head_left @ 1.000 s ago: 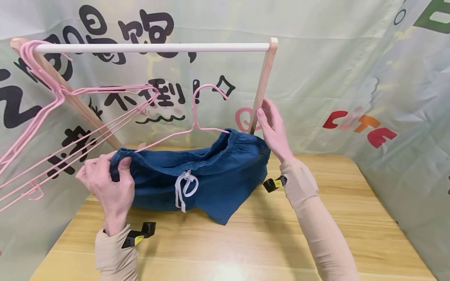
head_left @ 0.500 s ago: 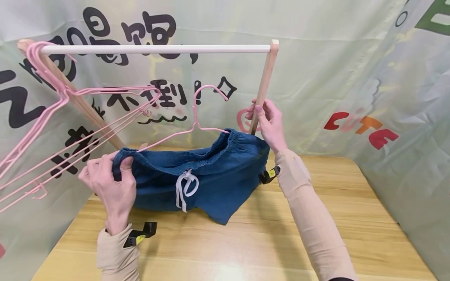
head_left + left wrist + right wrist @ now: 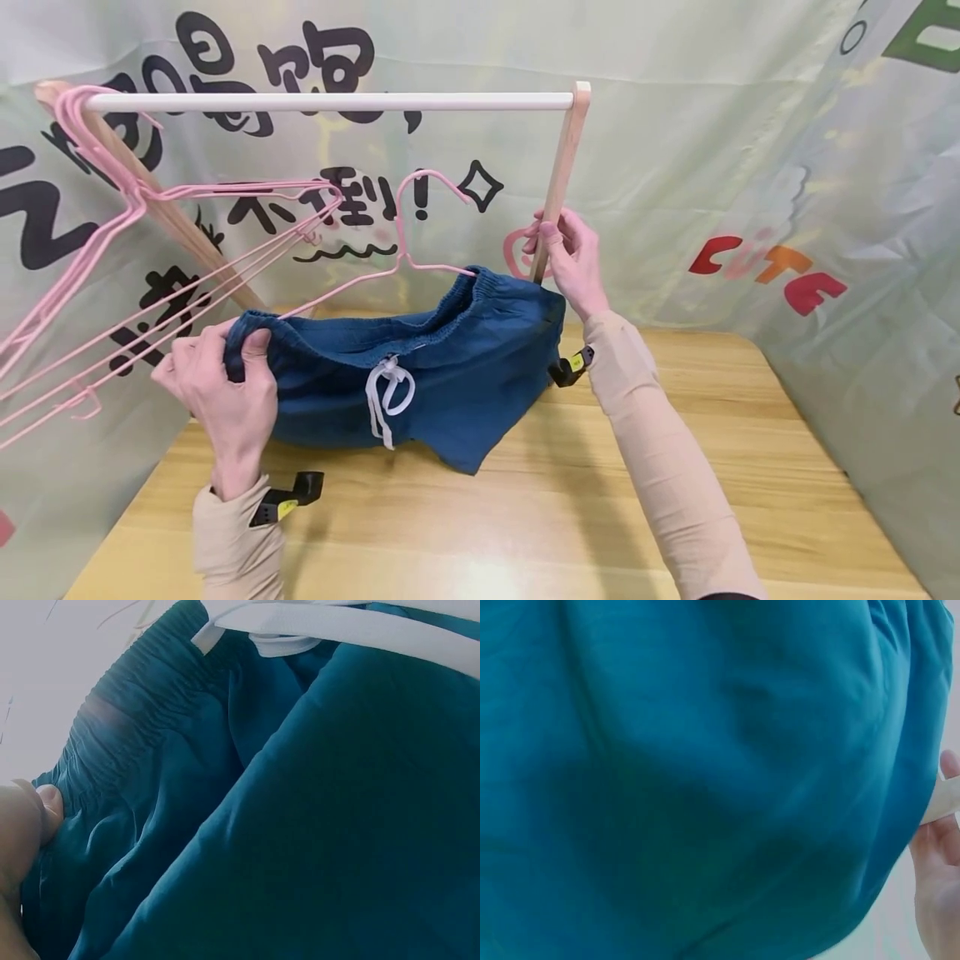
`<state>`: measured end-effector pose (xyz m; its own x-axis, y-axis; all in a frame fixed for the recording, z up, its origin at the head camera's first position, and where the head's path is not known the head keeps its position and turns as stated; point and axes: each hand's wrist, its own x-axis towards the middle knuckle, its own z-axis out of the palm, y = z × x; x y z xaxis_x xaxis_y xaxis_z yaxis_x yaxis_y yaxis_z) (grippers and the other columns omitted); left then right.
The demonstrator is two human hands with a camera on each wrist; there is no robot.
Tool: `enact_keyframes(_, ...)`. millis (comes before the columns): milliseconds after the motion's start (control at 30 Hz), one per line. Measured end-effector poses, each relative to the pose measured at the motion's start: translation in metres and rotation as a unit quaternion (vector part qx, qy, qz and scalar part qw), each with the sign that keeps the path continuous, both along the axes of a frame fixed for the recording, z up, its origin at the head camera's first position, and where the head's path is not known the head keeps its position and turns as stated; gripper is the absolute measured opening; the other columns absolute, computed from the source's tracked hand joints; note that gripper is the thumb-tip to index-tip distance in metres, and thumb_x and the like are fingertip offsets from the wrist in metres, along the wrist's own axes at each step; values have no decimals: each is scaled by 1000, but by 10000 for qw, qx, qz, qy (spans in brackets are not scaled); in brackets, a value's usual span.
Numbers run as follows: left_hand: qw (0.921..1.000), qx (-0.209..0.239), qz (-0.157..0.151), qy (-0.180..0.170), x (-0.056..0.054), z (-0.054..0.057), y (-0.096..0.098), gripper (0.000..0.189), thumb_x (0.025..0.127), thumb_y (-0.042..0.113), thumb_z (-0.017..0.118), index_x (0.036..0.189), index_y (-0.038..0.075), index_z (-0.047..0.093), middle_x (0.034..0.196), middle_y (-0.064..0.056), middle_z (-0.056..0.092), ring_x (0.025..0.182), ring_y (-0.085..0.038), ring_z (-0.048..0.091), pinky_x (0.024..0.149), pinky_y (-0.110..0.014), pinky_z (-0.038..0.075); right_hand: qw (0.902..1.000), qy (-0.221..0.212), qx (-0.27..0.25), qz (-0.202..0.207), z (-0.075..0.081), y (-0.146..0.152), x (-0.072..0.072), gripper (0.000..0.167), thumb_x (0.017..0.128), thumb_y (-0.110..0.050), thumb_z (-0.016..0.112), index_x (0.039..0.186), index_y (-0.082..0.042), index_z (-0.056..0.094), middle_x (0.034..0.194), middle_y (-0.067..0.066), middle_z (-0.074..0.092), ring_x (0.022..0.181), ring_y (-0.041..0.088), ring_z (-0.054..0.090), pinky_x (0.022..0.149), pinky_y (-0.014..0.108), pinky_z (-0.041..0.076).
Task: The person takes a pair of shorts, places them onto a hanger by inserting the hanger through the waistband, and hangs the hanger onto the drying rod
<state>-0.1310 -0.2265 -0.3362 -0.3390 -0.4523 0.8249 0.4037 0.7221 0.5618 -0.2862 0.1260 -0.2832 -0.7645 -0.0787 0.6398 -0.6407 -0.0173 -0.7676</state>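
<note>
My left hand (image 3: 221, 387) pinches one side of the elastic waistband of blue shorts (image 3: 465, 358), thumb in front. These hang above the table, a white drawstring (image 3: 388, 392) tied at the front. A pink hanger (image 3: 402, 242) stands up from the open waist, its hook apart from the rail; its lower part is hidden in the cloth. Beyond the far side of the shorts, my right hand (image 3: 576, 258) grips the wooden post (image 3: 564, 167) of a clothes rack. In the right wrist view, thumb and fingers lie either side of that post (image 3: 945, 801), partly covered by cloth.
The rack's white rail (image 3: 330, 102) runs above the shorts. Several pink hangers (image 3: 135, 192) hang at its left end, close to my left hand. Below lies a wooden table (image 3: 712, 433). A printed curtain (image 3: 675, 167) stands behind and at both sides.
My right hand has gone from beside the post to gripping it, fingers now behind. My left hand, the shorts and the hanger have shifted slightly left and up.
</note>
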Motion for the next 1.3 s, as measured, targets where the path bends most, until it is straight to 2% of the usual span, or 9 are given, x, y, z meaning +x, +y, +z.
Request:
enact_keyframes(200, 9997, 35, 240, 51, 4, 9, -12, 64, 93, 54, 64, 101, -9, 69, 86, -31, 56, 95, -3, 38, 104, -29, 12, 9999, -42, -123, 98, 0, -1, -2, 12, 103, -14, 53, 108, -12, 64, 94, 13, 71, 76, 14, 69, 79, 26, 58)
enact_keyframes(467, 9991, 142, 401, -14, 6, 21, -22, 61, 92, 52, 66, 104, -7, 71, 88, -32, 61, 92, 10, 35, 101, -26, 14, 9999, -3, -133, 17, 3, 3, -1, 10, 102, -15, 55, 107, -14, 64, 90, -1, 72, 75, 12, 69, 80, 25, 58)
enact_keyframes(600, 9980, 107, 617, 6, 8, 27, -28, 54, 92, 49, 69, 105, -3, 73, 96, -30, 68, 88, -22, 56, 98, -25, 16, 10000, -48, -30, -47, 2, 2, 0, 11, 102, -17, 56, 108, -14, 64, 93, 7, 72, 76, 13, 69, 82, 25, 58)
enact_keyframes(700, 9972, 63, 749, 32, 9, 30, -33, 50, 92, 46, 69, 107, -1, 75, 100, -29, 71, 94, -44, 55, 96, -25, 18, 9999, -86, -3, -65, 1, 1, -1, 11, 102, -18, 56, 108, -13, 64, 95, 13, 71, 77, 13, 69, 82, 25, 58)
enact_keyframes(800, 9963, 92, 849, 2, 11, 33, -39, 49, 92, 45, 70, 107, -2, 75, 99, -30, 71, 84, -19, 57, 94, -25, 19, 9999, -79, -3, -71, 0, -1, -1, 11, 102, -17, 56, 108, -13, 64, 95, 14, 71, 76, 13, 69, 81, 25, 58)
enact_keyframes(933, 9940, 216, 1066, -123, 13, 36, -45, 53, 91, 48, 69, 107, -2, 74, 97, -30, 69, 87, 14, 36, 93, -26, 18, 9999, -12, -22, -101, -1, -2, -1, 11, 102, -17, 56, 108, -12, 65, 94, 16, 71, 75, 12, 70, 79, 25, 58)
enact_keyframes(1100, 9914, 316, 1272, -58, 11, 39, -48, 58, 90, 54, 67, 106, -2, 74, 93, -29, 65, 82, 7, 37, 95, -27, 18, 9999, 16, -123, -40, -1, -2, -1, 11, 102, -15, 55, 106, -12, 65, 93, 14, 71, 75, 13, 69, 77, 25, 58)
enact_keyframes(1200, 9898, 441, 1355, -18, 9, 41, -48, 59, 89, 56, 68, 105, -1, 74, 80, -2, 64, 85, 14, 32, 97, -27, 19, 9999, 18, -107, -59, 0, -2, -2, 10, 103, -14, 55, 105, -13, 65, 93, 15, 71, 74, 12, 69, 77, 25, 58)
enact_keyframes(1300, 9877, 545, 1467, -15, 6, 44, -48, 57, 89, 55, 68, 104, 0, 75, 81, 29, 49, 85, 18, 32, 99, -26, 20, 9999, 22, -64, -102, 0, -2, -2, 11, 103, -14, 54, 106, -13, 64, 92, 15, 71, 74, 12, 69, 77, 25, 58)
